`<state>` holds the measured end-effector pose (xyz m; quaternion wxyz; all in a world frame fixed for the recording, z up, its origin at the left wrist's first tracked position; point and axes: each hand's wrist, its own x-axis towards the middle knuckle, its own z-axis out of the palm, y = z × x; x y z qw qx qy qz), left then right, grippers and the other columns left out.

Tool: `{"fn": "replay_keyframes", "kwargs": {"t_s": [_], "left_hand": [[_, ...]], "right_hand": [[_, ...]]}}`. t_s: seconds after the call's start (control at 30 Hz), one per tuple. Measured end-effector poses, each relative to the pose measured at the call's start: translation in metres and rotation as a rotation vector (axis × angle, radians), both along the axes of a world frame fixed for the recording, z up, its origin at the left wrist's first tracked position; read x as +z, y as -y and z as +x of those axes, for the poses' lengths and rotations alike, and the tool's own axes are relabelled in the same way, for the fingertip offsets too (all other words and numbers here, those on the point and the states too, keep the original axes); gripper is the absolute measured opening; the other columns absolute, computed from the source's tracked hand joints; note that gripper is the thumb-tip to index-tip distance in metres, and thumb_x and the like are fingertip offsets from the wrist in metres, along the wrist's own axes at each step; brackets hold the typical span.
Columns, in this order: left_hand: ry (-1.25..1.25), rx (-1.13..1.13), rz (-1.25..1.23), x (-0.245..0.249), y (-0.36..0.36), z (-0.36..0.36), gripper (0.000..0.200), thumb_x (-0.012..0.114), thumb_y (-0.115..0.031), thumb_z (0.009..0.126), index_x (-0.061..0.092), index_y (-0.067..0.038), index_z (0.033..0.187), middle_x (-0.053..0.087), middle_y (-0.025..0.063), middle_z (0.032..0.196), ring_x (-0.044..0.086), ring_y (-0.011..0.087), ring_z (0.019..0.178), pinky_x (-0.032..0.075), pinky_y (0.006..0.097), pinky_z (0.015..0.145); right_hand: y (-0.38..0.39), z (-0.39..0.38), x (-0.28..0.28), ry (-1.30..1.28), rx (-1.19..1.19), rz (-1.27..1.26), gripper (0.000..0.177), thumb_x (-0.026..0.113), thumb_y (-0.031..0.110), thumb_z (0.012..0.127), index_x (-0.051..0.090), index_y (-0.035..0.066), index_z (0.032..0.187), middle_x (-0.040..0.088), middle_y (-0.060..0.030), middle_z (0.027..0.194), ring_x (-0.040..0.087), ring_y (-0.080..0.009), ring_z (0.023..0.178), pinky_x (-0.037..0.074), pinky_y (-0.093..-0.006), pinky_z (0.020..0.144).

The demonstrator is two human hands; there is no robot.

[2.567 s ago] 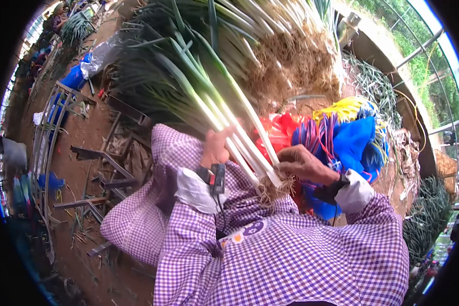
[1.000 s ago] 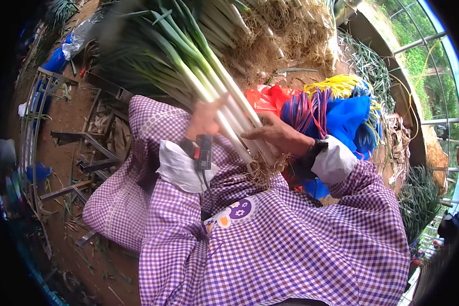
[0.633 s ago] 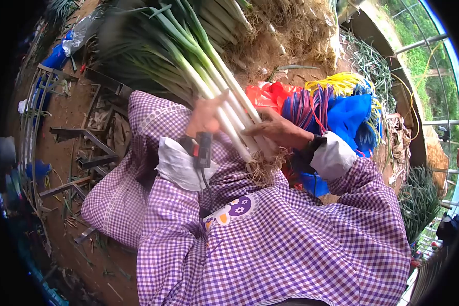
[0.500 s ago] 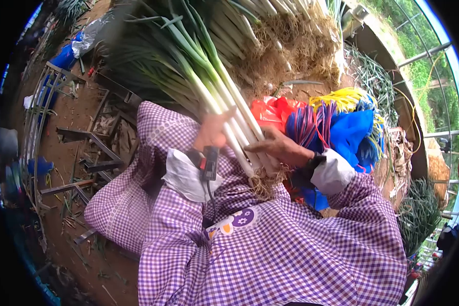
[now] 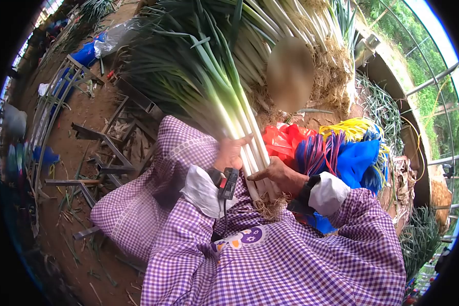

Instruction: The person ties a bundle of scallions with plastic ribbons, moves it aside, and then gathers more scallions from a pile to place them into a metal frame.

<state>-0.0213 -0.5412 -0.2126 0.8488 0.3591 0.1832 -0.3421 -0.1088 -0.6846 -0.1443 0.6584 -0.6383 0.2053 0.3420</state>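
A bunch of long green onions slants across my lap, with white stalks toward me and green leaves pointing away. My left hand is closed around the stalks from the left, partly behind them. Lower down, near the roots, my right hand grips the same stalks from the right, its thumb across the front. The bunch's leaves overlap a pile of more green onions just beyond, so where they part is hard to see.
More onions with shaggy roots lie at the back. To my right are a red plastic bag, yellow ties and a blue bag. Dark metal frame pieces stand on the soil at my left.
The whole view has shifted, so the scene sits lower and further right. The bunch looks slightly steeper. Both hands still hold it at about the same places.
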Motion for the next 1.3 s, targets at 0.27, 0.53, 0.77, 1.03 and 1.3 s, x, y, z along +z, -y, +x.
{"fn": "replay_keyframes", "kwargs": {"t_s": [0.27, 0.53, 0.77, 1.03, 1.3], "left_hand": [[-0.076, 0.008, 0.024, 0.008, 0.000, -0.002, 0.038, 0.072, -0.010, 0.089, 0.060, 0.002, 0.122, 0.068, 0.0136, 0.109, 0.067, 0.0273, 0.098, 0.055, 0.0432, 0.088], [-0.057, 0.213, -0.074, -0.011, -0.001, 0.030, 0.045, 0.076, -0.017, 0.086, 0.059, 0.000, 0.124, 0.066, 0.0141, 0.119, 0.063, 0.0307, 0.110, 0.050, 0.0441, 0.098], [-0.117, 0.162, -0.068, -0.017, -0.003, 0.016, 0.038, 0.073, -0.011, 0.087, 0.061, 0.001, 0.121, 0.066, 0.0163, 0.117, 0.064, 0.0319, 0.106, 0.052, 0.0457, 0.095], [-0.065, 0.194, 0.008, -0.001, -0.005, 0.017, 0.036, 0.073, -0.011, 0.087, 0.062, 0.001, 0.119, 0.067, 0.0160, 0.114, 0.066, 0.0315, 0.102, 0.054, 0.0456, 0.091], [-0.155, 0.238, 0.210, 0.027, 0.002, 0.012, 0.044, 0.077, -0.021, 0.083, 0.057, 0.005, 0.112, 0.065, 0.0157, 0.102, 0.068, 0.0259, 0.081, 0.060, 0.0350, 0.076]], "right_hand": [[0.003, -0.005, 0.000, 0.077, 0.005, -0.015, 0.035, 0.080, 0.008, 0.078, 0.064, 0.000, 0.108, 0.068, -0.0073, 0.089, 0.065, -0.0182, 0.080, 0.052, -0.0344, 0.074], [0.033, -0.061, 0.033, 0.030, 0.138, -0.072, 0.039, 0.084, 0.009, 0.072, 0.068, -0.004, 0.105, 0.070, -0.0068, 0.088, 0.065, -0.0157, 0.078, 0.053, -0.0321, 0.074], [0.034, -0.083, 0.027, 0.045, 0.134, -0.059, 0.039, 0.084, 0.011, 0.073, 0.068, -0.004, 0.106, 0.070, -0.0065, 0.088, 0.065, -0.0152, 0.077, 0.053, -0.0321, 0.072], [0.029, -0.086, 0.037, -0.045, -0.059, 0.073, 0.037, 0.076, 0.012, 0.084, 0.066, -0.004, 0.115, 0.070, -0.0083, 0.097, 0.064, -0.0152, 0.085, 0.053, -0.0333, 0.078], [0.036, -0.092, 0.033, -0.009, -0.024, 0.106, 0.036, 0.074, 0.020, 0.086, 0.069, -0.001, 0.115, 0.070, -0.0071, 0.096, 0.064, -0.0151, 0.086, 0.051, -0.0316, 0.080]]}}
